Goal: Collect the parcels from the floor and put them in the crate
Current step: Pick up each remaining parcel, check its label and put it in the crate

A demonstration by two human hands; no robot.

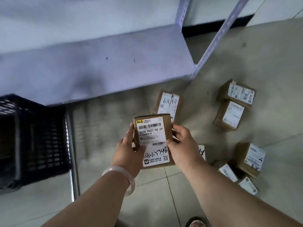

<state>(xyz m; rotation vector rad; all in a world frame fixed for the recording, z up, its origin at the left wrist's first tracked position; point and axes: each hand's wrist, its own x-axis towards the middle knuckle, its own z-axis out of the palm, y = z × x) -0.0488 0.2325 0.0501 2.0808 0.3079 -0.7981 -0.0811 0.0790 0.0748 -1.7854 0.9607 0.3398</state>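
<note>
Both hands were on one parcel, held up off the floor in front of the person; the left hand gripped its left edge with the thumb laid over the label, and the right hand pinched the right edge, fingers curled round the side. It looked like a small, stiff cardboard box, probably light, since a fingertip hold was carrying it; the taped card could be a bit slick, so a grip across the two long sides, as here, seemed the safe one. The label faced up at the camera, its barcode end away from the person and the handwritten number nearer; the long axis ran away from the body, leaning a touch to the left at the far end. The crate, dark and slatted, stood to the left under the edge of a pale shelf, near the parcel but apart from it; more parcels lay on the floor, one just beyond the held box, two touching further right, and a cluster by the right forearm. A white bangle sat on the left wrist.
</note>
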